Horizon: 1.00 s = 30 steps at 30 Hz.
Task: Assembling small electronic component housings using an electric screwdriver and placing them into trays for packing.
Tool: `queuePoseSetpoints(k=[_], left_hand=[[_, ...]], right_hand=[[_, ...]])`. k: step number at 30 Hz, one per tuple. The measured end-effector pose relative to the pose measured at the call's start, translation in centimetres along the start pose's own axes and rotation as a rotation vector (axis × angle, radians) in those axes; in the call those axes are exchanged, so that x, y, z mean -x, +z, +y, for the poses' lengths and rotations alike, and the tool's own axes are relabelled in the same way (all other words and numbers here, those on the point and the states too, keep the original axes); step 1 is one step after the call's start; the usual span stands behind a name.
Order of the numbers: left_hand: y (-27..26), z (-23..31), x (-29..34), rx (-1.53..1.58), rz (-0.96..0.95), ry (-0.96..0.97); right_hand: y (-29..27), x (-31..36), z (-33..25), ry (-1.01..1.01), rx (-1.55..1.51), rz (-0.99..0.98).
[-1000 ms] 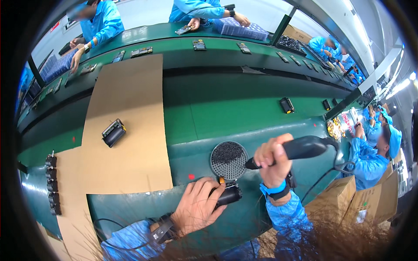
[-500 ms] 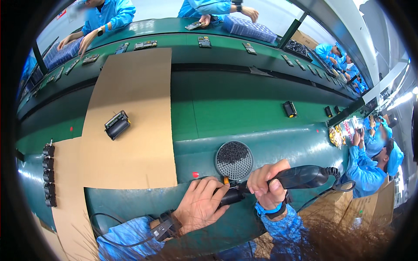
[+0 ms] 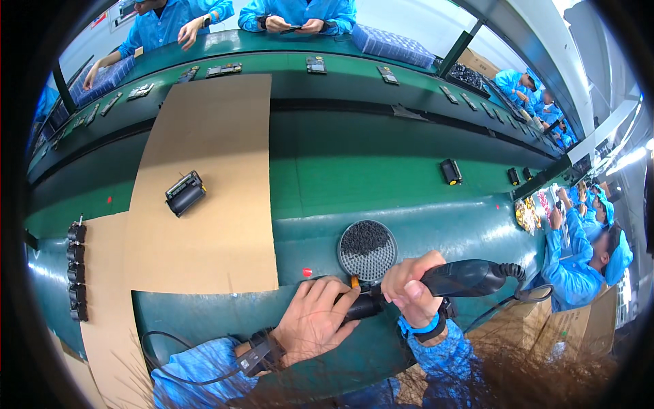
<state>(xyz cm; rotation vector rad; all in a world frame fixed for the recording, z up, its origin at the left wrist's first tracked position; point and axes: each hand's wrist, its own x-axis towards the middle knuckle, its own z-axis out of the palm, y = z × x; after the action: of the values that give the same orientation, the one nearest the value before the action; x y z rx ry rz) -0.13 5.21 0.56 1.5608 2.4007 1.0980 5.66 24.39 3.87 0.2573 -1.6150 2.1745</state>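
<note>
Near the front edge of the bench, my left hand (image 3: 315, 319) grips a black device part (image 3: 364, 307) with a rounded body. An orange tab (image 3: 355, 281) sticks up beside its fingertips. My right hand (image 3: 413, 290) is wrapped round a black electric screwdriver (image 3: 466, 278), which lies nearly level with its coiled cord trailing right. The tool's front end points toward the held part; my fingers hide where they meet. Just beyond both hands stands a round grey dish (image 3: 368, 264) with a dimpled bottom, its far half covered in small black screws.
A cardboard sheet (image 3: 204, 252) at the left bears a black assembly (image 3: 185, 193). Black parts (image 3: 77, 273) form a row on the far left. Another black assembly (image 3: 450, 172) sits on the green belt (image 3: 368, 163). Circuit boards (image 3: 316, 65) line the far belt; co-workers sit opposite and right.
My right hand and the screwdriver have shifted slightly left; my left hand stays put. Across the bench, a co-worker now has both hands together on a small dark item.
</note>
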Motion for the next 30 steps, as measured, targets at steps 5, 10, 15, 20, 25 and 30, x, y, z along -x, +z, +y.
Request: queuePoseSetpoints(k=[5, 10, 15, 20, 25, 30], left_hand=[[0.1, 0.0, 0.0, -0.001, -0.012, 0.003], [0.0, 0.1, -0.1, -0.015, -0.004, -0.006], [-0.1, 0.1, 0.0, -0.041, -0.011, 0.002], [0.1, 0.2, 0.1, -0.024, 0.001, 0.002], [0.4, -0.2, 0.1, -0.012, 0.004, 0.000], [0.5, -0.2, 0.1, 0.001, -0.012, -0.004]], right_hand=[[0.3, 0.0, 0.1, -0.023, 0.069, -0.052], [-0.2, 0.2, 0.3, -0.018, 0.100, -0.073], [-0.1, -0.1, 0.4, -0.025, 0.139, -0.135], [-1.4, -0.9, 0.0, -0.182, -0.189, 0.078], [-3.3, -2.4, 0.2, -0.183, 0.019, 0.306], [-4.3, -2.7, 1.0, -0.115, 0.018, 0.365]])
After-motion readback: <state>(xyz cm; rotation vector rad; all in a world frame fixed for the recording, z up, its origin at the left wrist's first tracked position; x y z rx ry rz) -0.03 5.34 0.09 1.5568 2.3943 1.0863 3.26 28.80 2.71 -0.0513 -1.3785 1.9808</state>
